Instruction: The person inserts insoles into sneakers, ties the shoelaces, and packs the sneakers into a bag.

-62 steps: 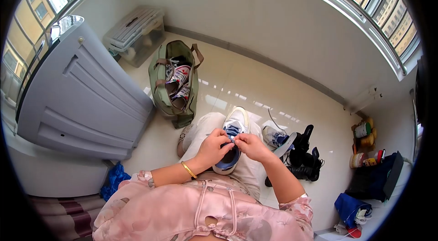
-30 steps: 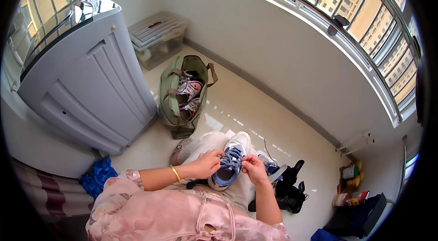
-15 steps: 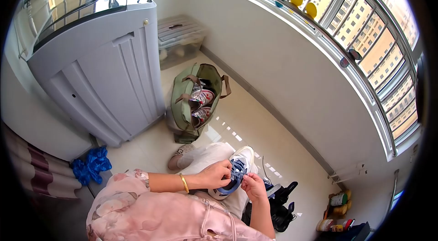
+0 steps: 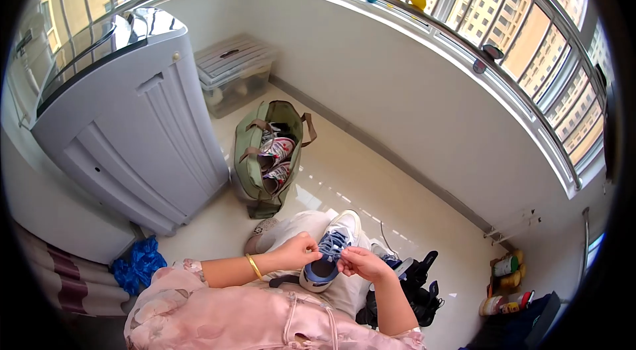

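Observation:
A white and blue sneaker (image 4: 346, 225) rests on my lap, on the light trousers, its toe pointing away from me. Blue shoelaces (image 4: 333, 242) run across its tongue. At the left edge of the laces, my left hand (image 4: 296, 252) is closed in a pinch, with the lace end at its fingertips. On the other side my right hand (image 4: 361, 264) pinches a lace close to the shoe's opening. The thin lace between the fingers is hard to make out.
A green bag (image 4: 250, 174) holding several sneakers stands on the floor ahead. Beyond it are a clear storage box (image 4: 232, 78) and a grey washing machine (image 4: 132, 131). Black shoes (image 4: 414, 293) lie at my right, a blue plastic bag (image 4: 139, 264) at my left.
My left hand has drawn back from over the shoe toward the left, so the hands are farther apart. My right hand stays by the laces. The camera view has shifted.

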Tool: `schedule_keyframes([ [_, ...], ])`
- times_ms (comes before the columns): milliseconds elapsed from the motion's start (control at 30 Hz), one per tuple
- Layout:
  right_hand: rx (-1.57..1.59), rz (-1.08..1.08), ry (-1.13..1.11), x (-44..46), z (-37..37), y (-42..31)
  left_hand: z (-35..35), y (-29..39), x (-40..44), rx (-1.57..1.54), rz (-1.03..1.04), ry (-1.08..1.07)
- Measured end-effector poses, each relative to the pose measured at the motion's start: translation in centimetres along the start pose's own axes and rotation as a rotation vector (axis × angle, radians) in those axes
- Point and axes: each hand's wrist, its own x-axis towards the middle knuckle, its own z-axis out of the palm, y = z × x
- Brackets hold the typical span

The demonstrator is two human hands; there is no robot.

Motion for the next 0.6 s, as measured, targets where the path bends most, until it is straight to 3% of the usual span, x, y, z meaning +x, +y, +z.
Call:
schedule_keyframes([
  [133, -0.244, -0.056, -0.034, 0.0, 0.9, -1.4, 0.4, -0.8, 0.3, 0.165, 0.003, -0.076],
  [267, -0.601, -0.24, 0.166, 0.4, 1.5, -1.1, -0.3, 2.2, 0.1, 0.229, -0.007, -0.14],
  [400, -0.622, -0.361, 0.295, -1.4, 2.4, -1.6, -1.1, 4.6, 0.1, 0.228, 0.104, -0.118],
  [600, -0.158, -0.517, 0.315, -3.8, 3.7, -1.2, -1.7, 6.8, -0.7, 0.124, 0.251, -0.157],
])
